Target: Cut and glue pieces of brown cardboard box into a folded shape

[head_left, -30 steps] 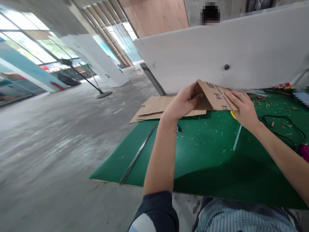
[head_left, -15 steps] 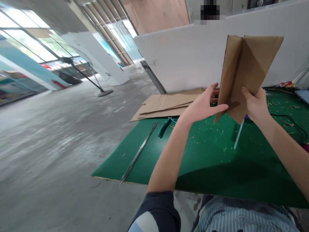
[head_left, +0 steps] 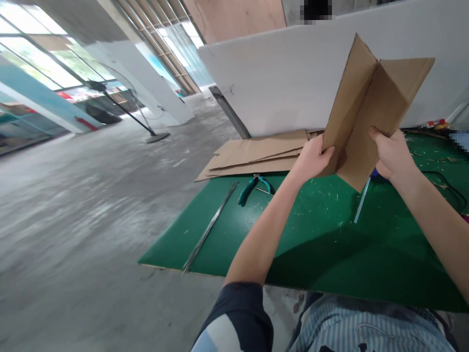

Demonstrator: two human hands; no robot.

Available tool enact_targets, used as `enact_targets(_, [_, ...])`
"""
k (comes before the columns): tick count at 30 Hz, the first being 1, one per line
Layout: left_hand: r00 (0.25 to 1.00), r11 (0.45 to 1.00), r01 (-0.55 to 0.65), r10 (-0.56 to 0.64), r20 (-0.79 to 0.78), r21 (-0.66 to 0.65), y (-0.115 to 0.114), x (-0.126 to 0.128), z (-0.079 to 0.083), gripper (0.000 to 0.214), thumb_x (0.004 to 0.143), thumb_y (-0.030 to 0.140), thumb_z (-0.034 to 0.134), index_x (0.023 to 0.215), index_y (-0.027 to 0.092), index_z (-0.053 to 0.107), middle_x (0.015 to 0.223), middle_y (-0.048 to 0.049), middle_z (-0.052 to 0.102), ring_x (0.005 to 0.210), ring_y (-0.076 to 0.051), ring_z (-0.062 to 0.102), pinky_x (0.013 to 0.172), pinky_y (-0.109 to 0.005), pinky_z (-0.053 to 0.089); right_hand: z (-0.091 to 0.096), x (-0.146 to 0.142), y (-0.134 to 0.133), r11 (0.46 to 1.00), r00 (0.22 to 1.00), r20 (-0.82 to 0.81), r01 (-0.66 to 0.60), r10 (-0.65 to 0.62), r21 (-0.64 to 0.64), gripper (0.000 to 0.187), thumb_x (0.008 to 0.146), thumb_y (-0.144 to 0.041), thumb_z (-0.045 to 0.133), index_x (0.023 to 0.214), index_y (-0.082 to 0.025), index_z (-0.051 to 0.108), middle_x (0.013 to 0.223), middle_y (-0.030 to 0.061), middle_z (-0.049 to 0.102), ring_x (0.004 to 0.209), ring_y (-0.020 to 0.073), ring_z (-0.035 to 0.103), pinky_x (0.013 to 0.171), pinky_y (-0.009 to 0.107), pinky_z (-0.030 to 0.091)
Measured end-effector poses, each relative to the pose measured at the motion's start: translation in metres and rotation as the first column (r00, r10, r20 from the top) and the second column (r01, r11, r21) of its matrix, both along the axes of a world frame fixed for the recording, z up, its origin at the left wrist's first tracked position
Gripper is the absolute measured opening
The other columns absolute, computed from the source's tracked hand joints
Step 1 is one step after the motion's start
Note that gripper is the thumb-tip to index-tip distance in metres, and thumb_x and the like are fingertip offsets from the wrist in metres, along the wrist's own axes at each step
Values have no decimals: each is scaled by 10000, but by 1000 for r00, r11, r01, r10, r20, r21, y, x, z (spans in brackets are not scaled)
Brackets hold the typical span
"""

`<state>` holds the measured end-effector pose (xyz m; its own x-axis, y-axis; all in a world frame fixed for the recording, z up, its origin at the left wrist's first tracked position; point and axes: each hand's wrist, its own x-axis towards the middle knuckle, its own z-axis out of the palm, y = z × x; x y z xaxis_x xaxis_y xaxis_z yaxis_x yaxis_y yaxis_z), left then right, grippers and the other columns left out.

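Note:
A folded piece of brown cardboard (head_left: 384, 102) is held up above the green tabletop, creased down its middle into two panels set at an angle. My left hand (head_left: 312, 159) grips the lower part of the left panel, thumb on the inner face. On the right panel, my right hand (head_left: 393, 154) is closed round the outer edge with its thumb on the inner face. Behind and below the right hand, a clear glue stick (head_left: 362, 201) sticks out from a blue thing (head_left: 374, 173) that is mostly hidden.
Flat cardboard sheets (head_left: 256, 149) lie stacked at the table's back left. Teal-handled pliers (head_left: 249, 189) and a bundle of thin metal wires (head_left: 210, 226) rest on the green table (head_left: 315, 254). A black cable (head_left: 449, 188) curves at the right. A white panel (head_left: 278, 88) stands behind.
My left hand has closed from spread fingers onto the left panel. That panel has swung up and tilted, its top corner now higher. My right hand keeps its hold.

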<state>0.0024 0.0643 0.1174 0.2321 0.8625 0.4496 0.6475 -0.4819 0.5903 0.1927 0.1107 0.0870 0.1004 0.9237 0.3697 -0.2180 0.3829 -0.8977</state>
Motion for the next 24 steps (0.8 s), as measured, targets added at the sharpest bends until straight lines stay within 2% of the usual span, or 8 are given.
enact_targets(5, [999,1000,31,-31,16,-3,3,-3,-3,271,854,192,491,1097,134,597,1113,-113,687,1067,-297,623,909,-438,498,-5,3,3,999,993,113,-25,23,20,328,776,-363,613,1098,-311,579,1066,51,687,971,270,657,819,530,553])
enact_targets(8, [999,999,44,-44,27,7,7,-5,-6,285,846,194,496,1106,146,603,1114,-102,689,1097,-292,613,949,-440,485,-10,5,8,999,988,153,-26,20,35,356,798,-346,584,1152,-315,562,1081,57,685,948,268,662,784,521,568])
enact_targets(13, [998,998,63,-63,32,0,14,-7,-14,333,830,202,506,1147,155,597,1176,-106,666,1149,-303,581,995,-464,458,-17,6,11,1000,990,141,-26,27,-8,396,787,-317,591,1181,-308,552,1076,66,692,895,262,676,756,504,572])
enact_targets(17, [997,998,65,-65,30,-14,17,-7,-17,332,836,225,497,1138,140,605,1122,-120,678,1122,-310,593,986,-472,461,-18,5,10,999,992,127,-9,14,-36,378,775,-316,595,1151,-292,561,1081,74,688,905,264,674,781,512,556])
enact_targets(24, [998,998,67,-67,21,1,16,-5,-18,291,835,216,481,1077,137,621,1060,-114,692,1070,-288,619,955,-444,482,-19,4,8,996,997,61,-46,50,-75,449,765,-259,575,1212,-283,534,1150,88,669,929,254,669,764,481,564])
